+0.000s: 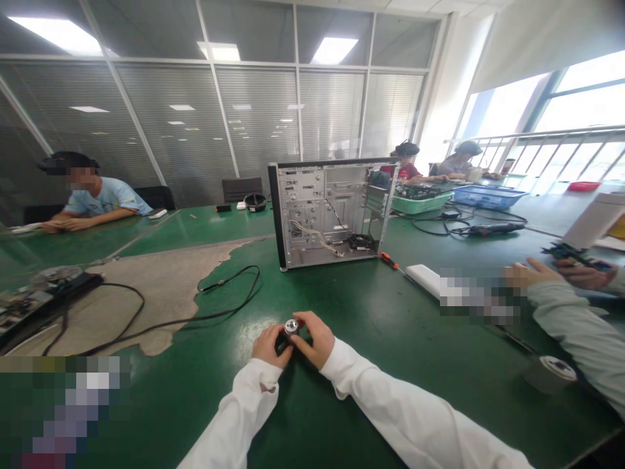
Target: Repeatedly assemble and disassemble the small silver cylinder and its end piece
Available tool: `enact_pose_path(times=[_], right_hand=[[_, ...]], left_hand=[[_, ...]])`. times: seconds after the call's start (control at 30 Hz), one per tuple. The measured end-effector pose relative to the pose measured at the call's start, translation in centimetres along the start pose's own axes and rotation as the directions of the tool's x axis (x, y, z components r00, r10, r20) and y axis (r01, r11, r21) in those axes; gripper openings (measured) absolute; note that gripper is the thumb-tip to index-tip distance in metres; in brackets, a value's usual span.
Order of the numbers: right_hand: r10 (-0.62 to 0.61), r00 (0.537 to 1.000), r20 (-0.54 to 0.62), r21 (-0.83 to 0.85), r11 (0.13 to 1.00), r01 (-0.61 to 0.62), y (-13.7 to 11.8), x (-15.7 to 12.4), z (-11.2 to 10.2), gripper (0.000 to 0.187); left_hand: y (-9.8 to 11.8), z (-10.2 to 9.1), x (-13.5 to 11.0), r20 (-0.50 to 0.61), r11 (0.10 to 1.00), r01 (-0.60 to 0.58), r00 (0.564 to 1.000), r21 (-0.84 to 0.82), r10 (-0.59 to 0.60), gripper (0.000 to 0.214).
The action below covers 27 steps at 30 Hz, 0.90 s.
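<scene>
Both my hands meet low in the middle of the green table (pixel 381 339), in white sleeves. My left hand (pixel 267 345) and my right hand (pixel 315 337) close together around a small dark part with a round silver top (pixel 291 327), fingers curled on its sides. An open computer case (pixel 328 212) stands upright on the table beyond them, its side panel off, showing loose wires and a black fan inside. An orange-handled screwdriver (pixel 390 262) lies to the right of the case.
A black cable (pixel 195 316) loops over a worn bare patch of table at left. A white slab (pixel 424 279) lies right of the screwdriver. A co-worker's hands (pixel 530 273) work at far right. Other people sit at back left and back right, near green and blue baskets (pixel 486 195).
</scene>
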State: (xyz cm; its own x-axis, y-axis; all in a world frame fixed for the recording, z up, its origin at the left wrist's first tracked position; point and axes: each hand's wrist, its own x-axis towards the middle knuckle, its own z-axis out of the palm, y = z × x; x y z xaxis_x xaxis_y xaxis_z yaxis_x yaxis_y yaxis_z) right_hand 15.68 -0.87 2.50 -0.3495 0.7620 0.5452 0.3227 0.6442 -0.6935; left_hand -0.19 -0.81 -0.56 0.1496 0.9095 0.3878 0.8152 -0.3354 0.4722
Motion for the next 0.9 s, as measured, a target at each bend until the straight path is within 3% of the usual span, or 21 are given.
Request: enact_pose_path(times=[0.23,0.4,0.67,0.8,0.9], right_hand=[[-0.098,0.994,-0.05,-0.09,0.992,0.093,-0.8,1.1,-0.5,0.026],[-0.138,0.99,0.036,-0.16,0.977,0.142,-0.9,1.9,-0.8,0.024],[-0.078,0.989,0.128,-0.235,0.966,0.107,-1.7,2.8,-1.4,0.015],[-0.042,0.998,0.054,-0.145,0.988,0.049,-1.8,2.9,-1.4,0.011],[0.099,0.995,-0.025,0.118,0.988,-0.095,-1.3,3.2,-1.5,0.008]], left_hand=[[0.2,-0.1,0.0,-0.008,1.0,-0.006,1.0,0.008,0.006,0.034],[0.4,-0.2,0.0,-0.005,1.0,0.005,1.0,0.018,-0.005,0.032],[0.4,0.0,0.0,-0.011,1.0,0.013,1.0,0.026,-0.013,0.032],[0.2,-0.1,0.0,-0.001,1.0,0.011,1.0,0.023,-0.011,0.033],[0.2,-0.2,0.1,0.025,0.999,0.019,0.999,0.034,-0.02,0.035]])
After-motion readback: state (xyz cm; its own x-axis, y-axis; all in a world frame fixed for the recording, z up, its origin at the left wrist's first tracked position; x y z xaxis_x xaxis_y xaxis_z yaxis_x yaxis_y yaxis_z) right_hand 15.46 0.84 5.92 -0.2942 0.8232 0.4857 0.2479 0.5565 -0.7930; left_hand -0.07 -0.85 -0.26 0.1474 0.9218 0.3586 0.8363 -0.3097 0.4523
